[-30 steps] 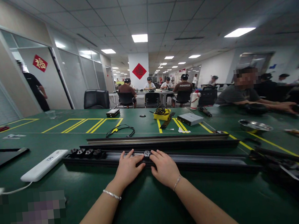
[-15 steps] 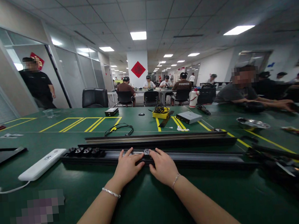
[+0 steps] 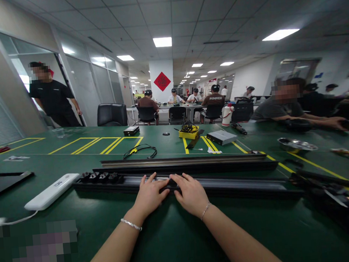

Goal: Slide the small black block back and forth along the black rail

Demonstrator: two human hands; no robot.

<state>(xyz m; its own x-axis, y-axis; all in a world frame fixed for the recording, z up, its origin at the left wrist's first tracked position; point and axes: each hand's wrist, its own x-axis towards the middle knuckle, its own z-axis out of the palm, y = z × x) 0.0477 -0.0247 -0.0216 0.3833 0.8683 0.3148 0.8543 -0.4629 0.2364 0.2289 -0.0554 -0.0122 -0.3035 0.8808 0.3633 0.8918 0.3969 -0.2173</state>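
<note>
Left hand (image 3: 149,194) and right hand (image 3: 192,194) touch the channel rail (image 3: 243,186), whether gripping I cannot tell; socket modules (image 3: 103,176) sit at their ten o'clock

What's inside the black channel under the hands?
Small dark pieces sit in the channel at left; another dark piece shows midway, partly covered by the right hand. Whatever the left hand covers is hidden.

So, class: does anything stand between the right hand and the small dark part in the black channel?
Nothing visible does: the right hand reaches over the small dark part, its fingers partly hiding it in the black channel.
</note>
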